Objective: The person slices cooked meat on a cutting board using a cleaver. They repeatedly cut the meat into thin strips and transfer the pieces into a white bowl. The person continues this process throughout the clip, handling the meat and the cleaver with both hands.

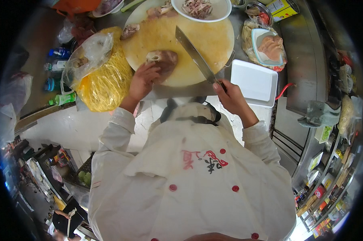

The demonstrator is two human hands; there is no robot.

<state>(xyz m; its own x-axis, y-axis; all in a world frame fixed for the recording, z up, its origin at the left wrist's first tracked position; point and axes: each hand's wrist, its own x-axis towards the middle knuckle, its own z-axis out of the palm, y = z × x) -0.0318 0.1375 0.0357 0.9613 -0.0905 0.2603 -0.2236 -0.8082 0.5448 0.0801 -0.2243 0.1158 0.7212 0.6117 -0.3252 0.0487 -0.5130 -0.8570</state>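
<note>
On a round, worn cutting board (157, 33) lies a piece of dark meat (169, 61) with a pale, hollow end. My left hand (146, 76) rests on the meat's near left side, fingers bent against it. My right hand (229, 95) grips the dark handle of a long-bladed kitchen knife (195, 54); its blade slants up and left over the board, apart from the meat. At the board's far side stands a white bowl (220, 10) of sliced meat strips (196, 8). Smaller meat pieces (130, 30) lie at the board's far left.
Left of the board are a yellow plastic bag (104, 87), a clear bag (94, 48) and several bottles (64, 98). At right are an empty white tray (254, 81) and a container of pale meat (271, 48). Another person (67, 221) is far off at lower left.
</note>
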